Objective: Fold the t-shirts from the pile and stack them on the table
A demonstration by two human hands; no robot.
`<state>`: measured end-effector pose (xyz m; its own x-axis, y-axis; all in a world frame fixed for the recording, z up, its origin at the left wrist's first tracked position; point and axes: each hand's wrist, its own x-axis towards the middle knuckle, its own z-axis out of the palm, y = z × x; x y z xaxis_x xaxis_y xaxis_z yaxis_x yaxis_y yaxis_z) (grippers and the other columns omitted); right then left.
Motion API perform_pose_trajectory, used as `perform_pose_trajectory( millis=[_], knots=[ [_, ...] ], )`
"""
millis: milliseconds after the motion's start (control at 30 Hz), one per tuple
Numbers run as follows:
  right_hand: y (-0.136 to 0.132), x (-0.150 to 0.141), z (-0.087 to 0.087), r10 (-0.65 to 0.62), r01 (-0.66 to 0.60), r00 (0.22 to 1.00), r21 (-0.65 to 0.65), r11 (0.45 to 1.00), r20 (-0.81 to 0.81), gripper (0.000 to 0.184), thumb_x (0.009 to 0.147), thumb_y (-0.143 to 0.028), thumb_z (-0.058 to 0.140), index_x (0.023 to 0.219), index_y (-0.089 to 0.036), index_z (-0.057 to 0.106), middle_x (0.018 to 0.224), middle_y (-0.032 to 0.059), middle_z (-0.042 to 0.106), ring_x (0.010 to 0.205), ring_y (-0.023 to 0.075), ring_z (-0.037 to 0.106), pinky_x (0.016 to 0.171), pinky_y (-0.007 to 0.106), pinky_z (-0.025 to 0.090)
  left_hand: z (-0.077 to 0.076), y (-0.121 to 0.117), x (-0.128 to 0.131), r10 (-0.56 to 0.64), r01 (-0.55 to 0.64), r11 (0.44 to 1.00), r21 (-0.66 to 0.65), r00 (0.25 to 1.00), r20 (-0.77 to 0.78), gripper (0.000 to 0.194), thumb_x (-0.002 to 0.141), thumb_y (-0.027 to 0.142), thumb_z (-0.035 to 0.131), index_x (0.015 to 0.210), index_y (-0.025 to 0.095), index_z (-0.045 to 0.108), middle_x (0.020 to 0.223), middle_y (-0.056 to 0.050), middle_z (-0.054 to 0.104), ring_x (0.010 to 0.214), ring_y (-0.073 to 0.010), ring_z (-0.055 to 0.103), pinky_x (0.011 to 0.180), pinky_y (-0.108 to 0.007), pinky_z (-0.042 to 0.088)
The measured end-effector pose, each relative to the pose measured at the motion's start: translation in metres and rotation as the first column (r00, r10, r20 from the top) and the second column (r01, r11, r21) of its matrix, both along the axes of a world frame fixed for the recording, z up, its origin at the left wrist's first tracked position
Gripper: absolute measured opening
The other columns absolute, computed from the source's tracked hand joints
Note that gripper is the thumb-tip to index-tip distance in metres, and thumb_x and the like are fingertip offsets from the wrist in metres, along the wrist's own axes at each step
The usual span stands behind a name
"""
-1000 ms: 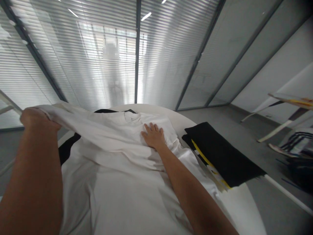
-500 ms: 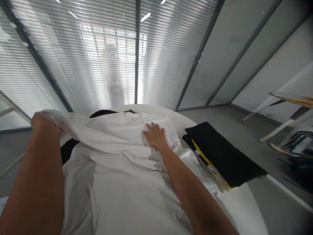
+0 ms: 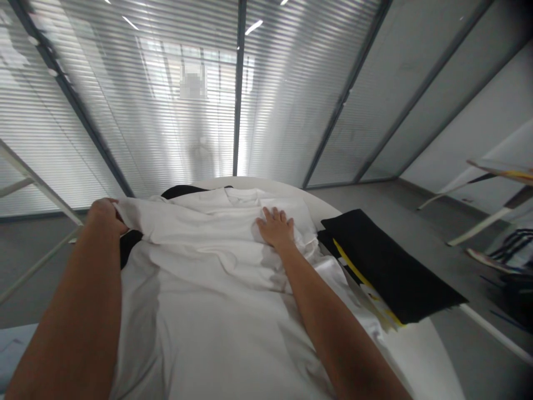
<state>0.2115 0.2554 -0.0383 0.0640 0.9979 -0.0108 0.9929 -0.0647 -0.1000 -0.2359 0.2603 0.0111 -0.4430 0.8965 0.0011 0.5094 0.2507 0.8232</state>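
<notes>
A white T-shirt (image 3: 200, 222) is spread over a round white table, its collar toward the far edge and its cloth rumpled across the middle. At the far left, my left hand (image 3: 107, 215) is closed on the shirt's edge, which is pulled out sideways. My right hand (image 3: 277, 226) lies on the shirt's upper right part, fingers spread and palm down. Dark cloth (image 3: 183, 191) shows from beneath the shirt at the back and again beside my left wrist. The near part of the white cloth runs down toward my body.
Folded black cloth (image 3: 387, 261) with yellow and white edges lies on the right of the white table (image 3: 428, 355). Glass panels with blinds (image 3: 187, 128) stand behind it. Pale bars (image 3: 41, 180) are at left; another table (image 3: 499, 172) stands at far right.
My left hand has moved right and slightly down with the shirt's edge, and the cloth between my hands lies lower and flatter. My right hand stays on the shirt; the view has shifted slightly.
</notes>
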Motion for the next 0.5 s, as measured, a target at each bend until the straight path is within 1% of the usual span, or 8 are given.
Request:
perform_pose_trajectory(
  millis=[33, 67, 100, 167, 200, 333, 433, 500],
  knots=[
    [-0.001, -0.001, 0.000, -0.001, 0.001, 1.000, 0.013, 1.000, -0.004, 0.062, 0.097, -0.057, 0.019, 0.155, -0.033, 0.021, 0.163, 0.0052, 0.017, 0.147, 0.0299, 0.016, 0.113, 0.057, 0.013, 0.000, 0.000, -0.001, 0.043, -0.041, 0.999, -0.017, 0.995, 0.095, 0.036, 0.087, 0.044, 0.029, 0.080, 0.018, 0.053, 0.062, -0.005, 0.061, 0.102, -0.0227, 0.065, 0.067, -0.037, 0.051],
    [-0.001, -0.001, -0.001, 0.000, 0.000, 1.000, 0.026, 1.000, -0.004, 0.062, 0.097, -0.056, 0.020, 0.154, -0.032, 0.023, 0.162, 0.0058, 0.019, 0.147, 0.0300, 0.017, 0.113, 0.057, 0.014, 0.002, 0.000, 0.002, 0.117, -0.117, 0.993, -0.016, 0.962, 0.247, 0.033, 0.086, 0.043, 0.032, 0.078, 0.019, 0.052, 0.062, -0.004, 0.060, 0.104, -0.0220, 0.064, 0.068, -0.037, 0.050],
    [-0.002, -0.002, -0.001, 0.003, -0.003, 1.000, 0.038, 0.999, -0.001, 0.062, 0.097, -0.055, 0.020, 0.154, -0.031, 0.024, 0.162, 0.0066, 0.020, 0.146, 0.0302, 0.018, 0.113, 0.058, 0.014, 0.005, -0.002, 0.006, 0.176, -0.192, 0.981, -0.001, 0.900, 0.399, 0.028, 0.086, 0.041, 0.035, 0.078, 0.019, 0.051, 0.062, -0.003, 0.060, 0.105, -0.0210, 0.064, 0.069, -0.037, 0.049],
    [-0.003, -0.003, -0.002, 0.009, -0.009, 1.000, 0.063, 0.998, 0.011, 0.061, 0.097, -0.054, 0.021, 0.153, -0.030, 0.026, 0.161, 0.0083, 0.023, 0.145, 0.0306, 0.020, 0.112, 0.058, 0.015, 0.016, -0.005, 0.020, 0.147, -0.251, 0.962, 0.105, 0.805, 0.575, 0.018, 0.084, 0.035, 0.040, 0.079, 0.021, 0.049, 0.063, -0.001, 0.061, 0.104, -0.0186, 0.065, 0.071, -0.035, 0.049],
    [-0.003, -0.003, -0.002, 0.011, -0.012, 1.000, 0.073, 0.997, 0.015, 0.060, 0.098, -0.053, 0.022, 0.153, -0.030, 0.027, 0.160, 0.0089, 0.024, 0.145, 0.0308, 0.020, 0.112, 0.058, 0.015, 0.021, -0.008, 0.029, 0.081, -0.251, 0.951, 0.181, 0.766, 0.638, 0.014, 0.083, 0.033, 0.042, 0.079, 0.021, 0.049, 0.064, 0.000, 0.062, 0.101, -0.0183, 0.066, 0.073, -0.035, 0.050],
    [-0.003, -0.003, -0.004, 0.011, -0.012, 1.000, 0.072, 0.997, 0.005, 0.060, 0.097, -0.053, 0.022, 0.153, -0.030, 0.027, 0.160, 0.0084, 0.024, 0.145, 0.0306, 0.021, 0.112, 0.058, 0.016, 0.043, -0.018, 0.062, -0.160, -0.255, 0.876, 0.409, 0.647, 0.746, 0.009, 0.075, 0.025, 0.051, 0.082, 0.020, 0.054, 0.066, 0.000, 0.064, 0.089, -0.0203, 0.068, 0.078, -0.036, 0.057],
    [-0.002, -0.003, -0.005, 0.008, -0.008, 1.000, 0.067, 0.998, 0.006, 0.060, 0.097, -0.053, 0.021, 0.153, -0.031, 0.027, 0.161, 0.0076, 0.023, 0.145, 0.0303, 0.020, 0.112, 0.058, 0.015, 0.051, -0.022, 0.076, -0.228, -0.241, 0.871, 0.427, 0.573, 0.788, 0.014, 0.073, 0.018, 0.054, 0.087, 0.018, 0.058, 0.068, 0.000, 0.066, 0.083, -0.0198, 0.068, 0.081, -0.036, 0.058],
    [-0.002, -0.003, -0.005, 0.010, -0.011, 1.000, 0.069, 0.998, 0.020, 0.060, 0.098, -0.053, 0.020, 0.153, -0.031, 0.025, 0.161, 0.0078, 0.022, 0.145, 0.0302, 0.019, 0.112, 0.058, 0.015, 0.050, -0.021, 0.075, -0.191, -0.256, 0.889, 0.380, 0.547, 0.815, 0.015, 0.075, 0.015, 0.052, 0.088, 0.016, 0.059, 0.067, 0.000, 0.064, 0.079, -0.0191, 0.068, 0.082, -0.036, 0.058]
  ],
)
